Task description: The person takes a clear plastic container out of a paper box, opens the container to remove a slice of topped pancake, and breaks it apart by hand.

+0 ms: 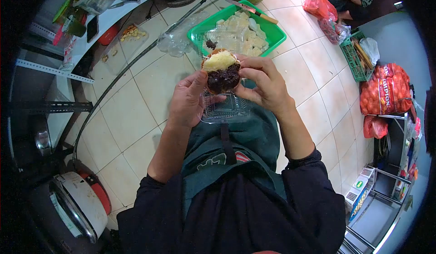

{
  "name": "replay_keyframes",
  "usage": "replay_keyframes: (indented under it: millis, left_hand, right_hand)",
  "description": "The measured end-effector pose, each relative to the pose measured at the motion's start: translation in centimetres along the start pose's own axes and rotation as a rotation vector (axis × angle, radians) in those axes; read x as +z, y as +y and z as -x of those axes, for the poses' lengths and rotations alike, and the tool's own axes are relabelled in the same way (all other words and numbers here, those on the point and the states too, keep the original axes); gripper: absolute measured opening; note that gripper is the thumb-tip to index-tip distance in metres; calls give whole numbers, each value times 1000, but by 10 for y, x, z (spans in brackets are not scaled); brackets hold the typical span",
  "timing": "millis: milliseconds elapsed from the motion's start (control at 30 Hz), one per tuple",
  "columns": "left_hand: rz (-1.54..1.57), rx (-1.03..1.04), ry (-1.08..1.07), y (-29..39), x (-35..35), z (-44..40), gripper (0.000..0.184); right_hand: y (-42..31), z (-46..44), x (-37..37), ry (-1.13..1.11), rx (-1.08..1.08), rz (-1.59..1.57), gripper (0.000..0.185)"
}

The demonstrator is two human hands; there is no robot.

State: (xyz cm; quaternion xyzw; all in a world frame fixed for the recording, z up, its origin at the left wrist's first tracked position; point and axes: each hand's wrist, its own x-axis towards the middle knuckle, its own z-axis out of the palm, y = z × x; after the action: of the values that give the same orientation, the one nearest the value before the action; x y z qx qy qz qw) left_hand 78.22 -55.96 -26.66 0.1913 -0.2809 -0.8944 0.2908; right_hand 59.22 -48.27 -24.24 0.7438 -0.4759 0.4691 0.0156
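Note:
A round pastry is held up between my two hands, its face toward me. One half is coated with pale yellow shreds that look like grated cheese, the other with dark chocolate-like topping. My left hand pinches its left edge. On the opposite edge, the fingers and thumb of my right hand close around the rim. Beneath the pastry, an opened clear plastic clamshell box rests at my lap; its raised lid shows behind, with a dark clump seen near it.
Ahead on the tiled floor stands a green tray of pale chunks, with a wooden-handled knife across its rim. A dark hose runs along the left by shelving. A red net sack and green crate stand right; another person sits beyond.

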Motion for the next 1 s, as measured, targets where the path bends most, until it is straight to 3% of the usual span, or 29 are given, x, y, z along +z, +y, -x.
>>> replay_keyframes:
  millis: [1000]
  left_hand:
    - [-34,58,-12,-4,0,5,43]
  right_hand:
    - [-3,6,7,92,38,-45,36]
